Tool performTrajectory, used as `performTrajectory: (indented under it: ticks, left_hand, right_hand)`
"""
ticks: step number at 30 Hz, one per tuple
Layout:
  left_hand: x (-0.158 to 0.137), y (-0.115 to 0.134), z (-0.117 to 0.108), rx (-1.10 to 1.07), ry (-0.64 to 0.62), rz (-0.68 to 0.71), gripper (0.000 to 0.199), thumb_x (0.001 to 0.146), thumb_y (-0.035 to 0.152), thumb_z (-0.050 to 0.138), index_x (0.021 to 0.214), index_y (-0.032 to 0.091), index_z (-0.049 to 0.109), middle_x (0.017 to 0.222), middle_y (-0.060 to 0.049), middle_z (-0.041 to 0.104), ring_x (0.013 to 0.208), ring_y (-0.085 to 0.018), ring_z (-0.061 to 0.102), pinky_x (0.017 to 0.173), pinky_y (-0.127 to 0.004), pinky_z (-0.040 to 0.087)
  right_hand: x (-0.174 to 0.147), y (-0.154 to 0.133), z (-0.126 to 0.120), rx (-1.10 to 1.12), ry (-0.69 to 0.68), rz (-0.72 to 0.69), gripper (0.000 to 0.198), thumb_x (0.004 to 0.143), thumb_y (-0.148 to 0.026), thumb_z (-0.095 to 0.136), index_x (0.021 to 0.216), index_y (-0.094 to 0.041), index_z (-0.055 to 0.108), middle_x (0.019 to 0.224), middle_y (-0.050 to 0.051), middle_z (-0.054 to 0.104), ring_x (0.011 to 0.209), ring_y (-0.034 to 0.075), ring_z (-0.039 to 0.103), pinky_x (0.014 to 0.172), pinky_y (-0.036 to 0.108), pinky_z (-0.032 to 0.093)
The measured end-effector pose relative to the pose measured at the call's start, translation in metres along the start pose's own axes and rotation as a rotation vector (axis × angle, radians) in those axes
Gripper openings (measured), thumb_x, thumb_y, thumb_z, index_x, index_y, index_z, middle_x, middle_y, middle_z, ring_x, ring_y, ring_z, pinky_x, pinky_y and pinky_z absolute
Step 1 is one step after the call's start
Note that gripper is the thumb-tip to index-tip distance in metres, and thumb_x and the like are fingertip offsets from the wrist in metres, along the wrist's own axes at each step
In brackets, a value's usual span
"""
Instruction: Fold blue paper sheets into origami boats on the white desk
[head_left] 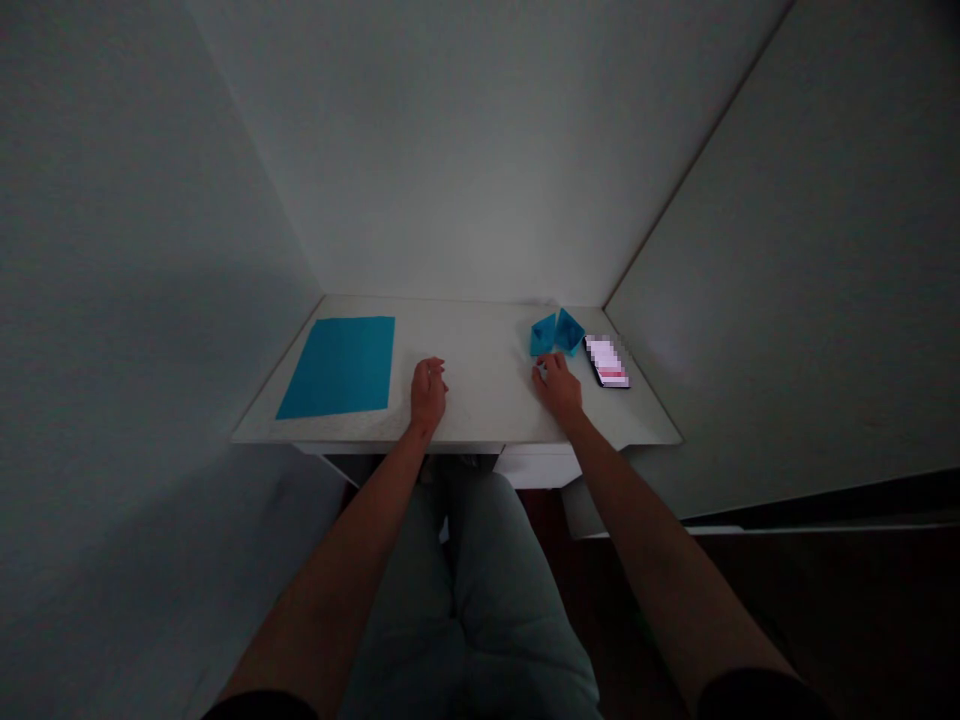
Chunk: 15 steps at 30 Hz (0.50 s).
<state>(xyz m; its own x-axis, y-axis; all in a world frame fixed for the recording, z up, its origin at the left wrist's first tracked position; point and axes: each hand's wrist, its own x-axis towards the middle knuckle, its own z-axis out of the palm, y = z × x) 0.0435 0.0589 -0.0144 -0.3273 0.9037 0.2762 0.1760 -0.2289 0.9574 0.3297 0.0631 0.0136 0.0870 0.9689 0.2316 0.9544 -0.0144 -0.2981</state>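
Taking the middle of the white tabletop [480,400] as the clock's centre, my right hand [559,388] sits toward three o'clock, fingers bent, thumb and forefinger parted. Just beyond those fingertips, toward two, are the two folded blue paper pieces, the left piece [542,338] and the right piece [569,333], side by side and angular; whether they meet, or whether my fingers brush the nearer one, I can't tell. The phone [607,362] lies at three, its top corner near the right piece and its long side running roughly along the right edge, with a strip of tabletop between. My left hand [429,393] rests toward eight, fingers loosely curled and slightly apart, pinching nothing that I can see. At nine the flat blue sheet [337,365] reaches close to the left edge, and its right side ends near my left knuckles. Between my hands there's a broad stretch of white to move across, from the front edge at six back to the wall [465,200] at twelve.
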Motion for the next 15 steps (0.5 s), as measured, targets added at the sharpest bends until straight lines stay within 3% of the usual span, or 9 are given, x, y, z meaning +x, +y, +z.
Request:
performTrajectory:
  ticks: [3, 7, 11, 15]
  left_hand:
    - [0.000, 0.002, -0.001, 0.009, -0.007, -0.011, 0.028, 0.112, 0.038, 0.042, 0.106, 0.021, 0.063, 0.105, -0.006, 0.069, 0.064, -0.013, 0.056, 0.067, -0.030, 0.053]
    - [-0.001, 0.006, -0.002, 0.019, -0.011, -0.005, 0.029, 0.112, 0.038, 0.042, 0.105, 0.021, 0.064, 0.107, -0.008, 0.070, 0.067, -0.014, 0.057, 0.068, -0.031, 0.053]
    - [-0.004, 0.008, 0.000, 0.002, -0.018, -0.042, 0.030, 0.112, 0.042, 0.044, 0.106, 0.021, 0.064, 0.109, -0.010, 0.072, 0.076, -0.016, 0.063, 0.067, -0.030, 0.054]
    - [-0.006, 0.009, -0.007, 0.035, -0.066, 0.010, 0.026, 0.107, 0.046, 0.054, 0.108, 0.022, 0.065, 0.107, -0.009, 0.074, 0.093, -0.021, 0.070, 0.082, -0.034, 0.058]
  right_hand:
    - [0.001, 0.001, 0.001, 0.024, -0.036, -0.032, 0.044, 0.110, -0.038, 0.048, 0.149, -0.022, 0.062, 0.145, 0.014, 0.068, 0.115, 0.028, 0.072, 0.083, 0.034, 0.057]
    - [0.005, 0.005, 0.006, 0.114, -0.002, 0.011, 0.070, 0.105, -0.038, 0.053, 0.172, -0.021, 0.040, 0.154, 0.019, 0.064, 0.121, 0.034, 0.072, 0.086, 0.040, 0.060]
    - [0.006, 0.009, 0.010, 0.120, 0.021, -0.001, 0.070, 0.103, -0.039, 0.053, 0.170, -0.022, 0.043, 0.163, 0.019, 0.057, 0.122, 0.036, 0.072, 0.089, 0.044, 0.062]
    - [0.006, 0.010, 0.009, 0.116, 0.012, -0.015, 0.067, 0.103, -0.041, 0.055, 0.166, -0.019, 0.048, 0.171, 0.019, 0.049, 0.121, 0.035, 0.073, 0.090, 0.045, 0.063]
